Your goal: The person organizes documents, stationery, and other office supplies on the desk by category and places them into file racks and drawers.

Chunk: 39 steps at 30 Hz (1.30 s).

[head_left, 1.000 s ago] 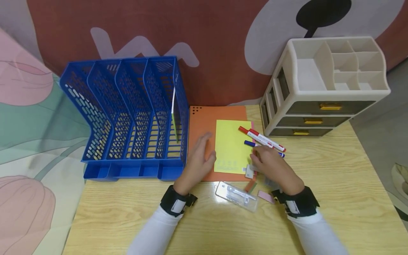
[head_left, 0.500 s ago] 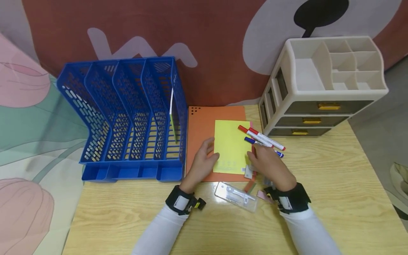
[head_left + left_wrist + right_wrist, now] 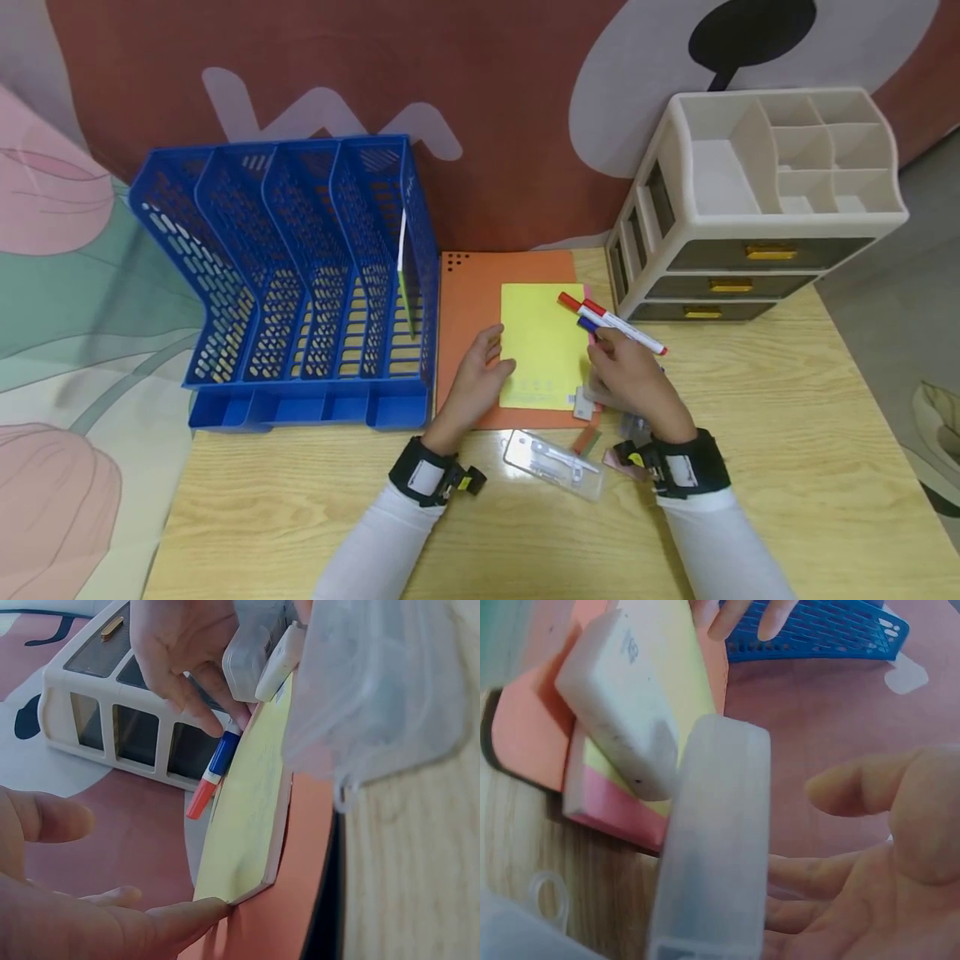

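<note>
Left hand (image 3: 468, 392): relaxed, thumb well apart from the fingers, nothing gripped; one fingertip appears to touch the left edge of the yellow notebook (image 3: 540, 346). Right hand (image 3: 639, 379): thumb and fingers spread wide, at the notebook's right edge, fingertips by the blue marker (image 3: 587, 323); whether they touch it, cannot tell.

Notebook lies flat on an orange folder (image 3: 468, 333), two red markers (image 3: 628, 328) across its upper right corner, eraser (image 3: 582, 403) on its lower right.

Handling, judged: slide the markers off sideways first, since they may roll if the notebook tilts. Eraser and the frosted box (image 3: 712, 840) beside it also need clearing. Keep left fingertips light, as a steady stop, so the notebook does not slip on the folder.

Surface: wood-grain table (image 3: 247, 517); nearer the person, a clear case (image 3: 555, 463) and a pink block (image 3: 626, 461) partly hidden by the right wrist strap. Blue rack (image 3: 315, 386) at left, one thin item upright in its rightmost slot. White drawer unit (image 3: 795, 221) at right.

Room: brown patterned cloth (image 3: 510, 150) behind; grey floor (image 3: 862, 333) far right.
</note>
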Each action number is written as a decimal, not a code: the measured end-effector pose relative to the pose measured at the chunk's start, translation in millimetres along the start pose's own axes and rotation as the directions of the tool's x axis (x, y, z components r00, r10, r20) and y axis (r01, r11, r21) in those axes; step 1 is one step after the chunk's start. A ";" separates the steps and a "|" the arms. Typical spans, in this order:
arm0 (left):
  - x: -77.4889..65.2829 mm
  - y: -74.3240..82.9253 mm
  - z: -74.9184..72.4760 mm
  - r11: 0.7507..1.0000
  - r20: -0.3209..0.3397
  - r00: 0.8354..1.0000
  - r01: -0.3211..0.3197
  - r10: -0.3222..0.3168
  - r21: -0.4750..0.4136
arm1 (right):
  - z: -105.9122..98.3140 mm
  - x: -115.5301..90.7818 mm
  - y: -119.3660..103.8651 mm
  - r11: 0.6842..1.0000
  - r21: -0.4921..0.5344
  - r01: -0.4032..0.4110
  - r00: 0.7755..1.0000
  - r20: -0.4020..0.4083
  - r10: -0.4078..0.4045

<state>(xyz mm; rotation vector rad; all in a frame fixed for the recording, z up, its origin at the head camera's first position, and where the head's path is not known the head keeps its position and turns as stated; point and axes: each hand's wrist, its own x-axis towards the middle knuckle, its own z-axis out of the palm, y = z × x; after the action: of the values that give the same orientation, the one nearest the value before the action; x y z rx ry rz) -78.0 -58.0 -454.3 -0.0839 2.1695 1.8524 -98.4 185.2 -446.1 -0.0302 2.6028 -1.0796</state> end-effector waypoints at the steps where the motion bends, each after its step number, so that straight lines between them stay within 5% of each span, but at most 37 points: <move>1: 0.0 0.4 -0.4 1.000 -0.004 1.000 -0.001 0.001 0.004 | -0.7 0.3 0.9 1.000 0.027 -0.004 1.000 0.005 0.004; 10: 0.2 4.5 -4.8 0.996 -0.012 1.000 0.008 -0.007 0.084 | -4.1 2.5 0.4 0.973 0.215 -0.084 0.996 0.045 0.076; 17: 1.7 5.2 -6.8 0.991 0.002 1.000 0.021 -0.021 0.131 | -11.2 3.2 -4.5 0.879 0.434 -0.197 0.979 0.130 0.155; 35: 6.1 7.5 -4.7 0.969 0.059 0.996 0.047 -0.063 0.241 | -23.0 6.0 -14.7 0.825 0.563 -0.042 0.987 0.151 -0.053; 39: 5.9 7.5 -5.2 0.973 0.073 0.995 0.048 -0.065 0.225 | -26.4 5.0 -19.6 0.843 0.537 -0.013 0.985 0.151 -0.081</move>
<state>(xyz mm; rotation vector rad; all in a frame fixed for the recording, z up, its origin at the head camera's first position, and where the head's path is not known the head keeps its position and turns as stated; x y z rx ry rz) -86.4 -61.0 -447.9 -0.0241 2.2778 1.5433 -113.1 188.7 -416.4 -0.0368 2.0736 -1.7035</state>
